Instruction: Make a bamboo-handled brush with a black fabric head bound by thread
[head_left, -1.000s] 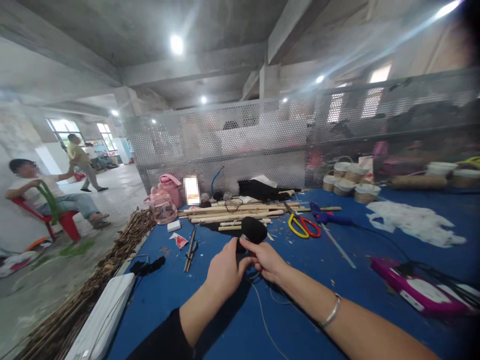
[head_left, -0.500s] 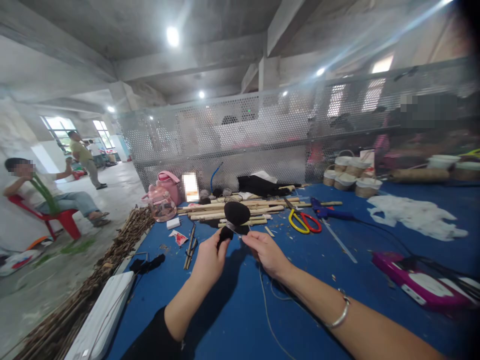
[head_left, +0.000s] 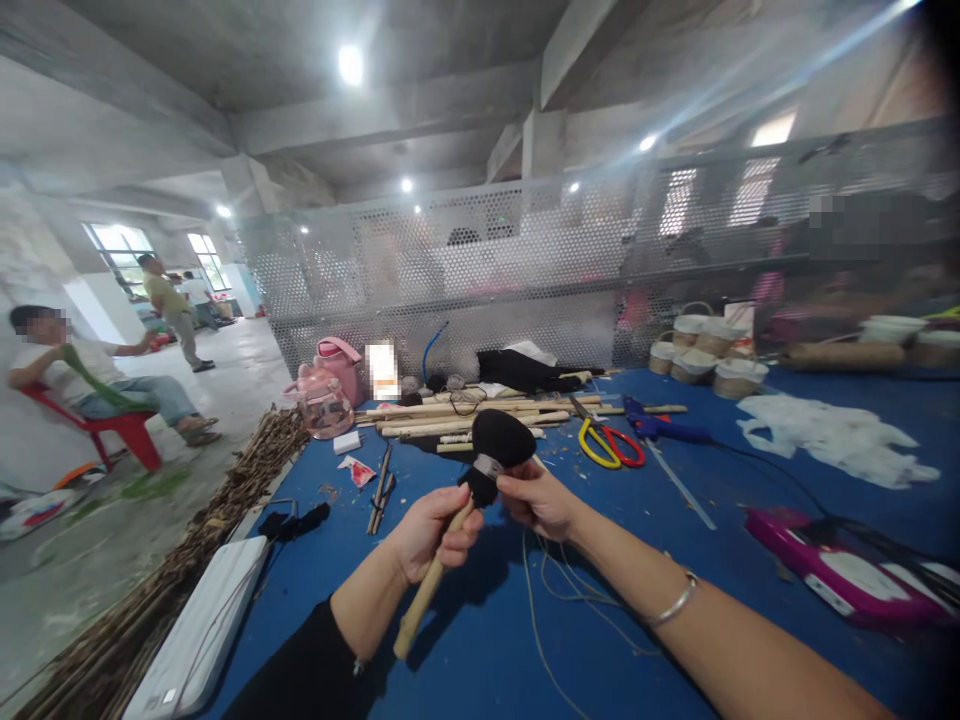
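Observation:
My left hand [head_left: 431, 535] is closed around a peeled wooden stick [head_left: 421, 612], whose bare end slants toward me. On its far end sits a rounded head covered in black cloth [head_left: 504, 440], bound at the neck with grey thread [head_left: 489, 466]. My right hand [head_left: 541, 498] pinches close beside that neck, fingers pressed together. Loose thread [head_left: 534, 625] trails from under the right hand across the blue table [head_left: 465, 670]. The exact grip of the right fingertips is partly hidden.
Several wooden sticks [head_left: 420, 428] lie behind the hands. Scissors [head_left: 607, 445] and a blue glue gun [head_left: 664, 425] are to their right. A magenta device [head_left: 840, 565] lies far right, a white power strip-like box [head_left: 202, 625] left. A person [head_left: 105, 370] sits beyond.
The black-headed stick has swung right and tipped, so its bare wooden shaft now shows below my left hand. My left fingers have shifted from the black cloth to the shaft.

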